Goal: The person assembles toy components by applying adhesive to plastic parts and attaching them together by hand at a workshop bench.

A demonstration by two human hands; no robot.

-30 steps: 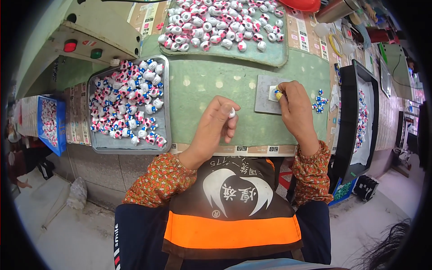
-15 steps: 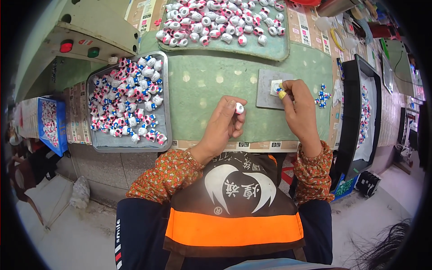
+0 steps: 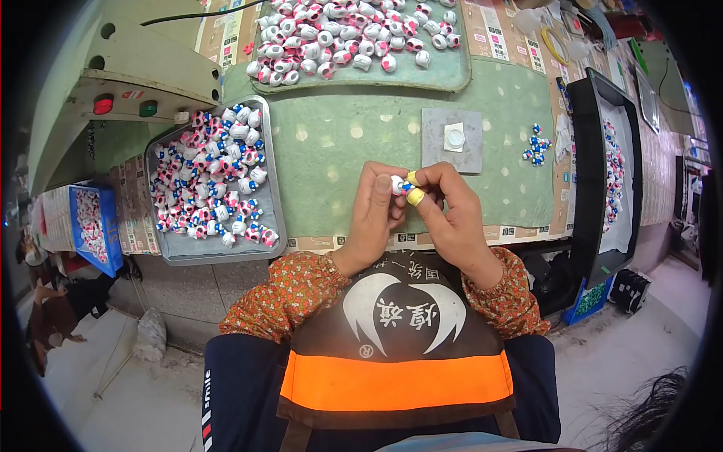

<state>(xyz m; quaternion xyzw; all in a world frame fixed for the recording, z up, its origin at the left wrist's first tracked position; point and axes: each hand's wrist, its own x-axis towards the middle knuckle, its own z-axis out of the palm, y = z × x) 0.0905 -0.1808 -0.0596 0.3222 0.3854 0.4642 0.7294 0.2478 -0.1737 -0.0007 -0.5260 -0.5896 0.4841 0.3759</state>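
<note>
In front of my apron, the fingers of my left hand (image 3: 367, 218) are closed on a small white toy head (image 3: 396, 183). My right hand (image 3: 456, 218) has yellow finger covers on thumb and forefinger and pinches a tiny blue-and-white toy body (image 3: 407, 187) against that head. Fingers hide most of the joint between them. Beyond my right hand lies a grey square plate (image 3: 471, 154) with a white pad and a round whitish spot (image 3: 453, 137) on it. A small pile of blue-and-white bodies (image 3: 536, 147) rests farther right.
At left a grey metal tray (image 3: 277, 203) holds many pink, white and blue figures. Another tray (image 3: 444, 87) of white-and-pink heads stands at the back. A black bin (image 3: 581, 143) is at right, a machine (image 3: 162, 75) at upper left, a blue crate (image 3: 111, 233) beyond.
My right hand has moved left from the plate to my left hand, bringing the blue body against the white head. The round spot on the plate is now uncovered.
</note>
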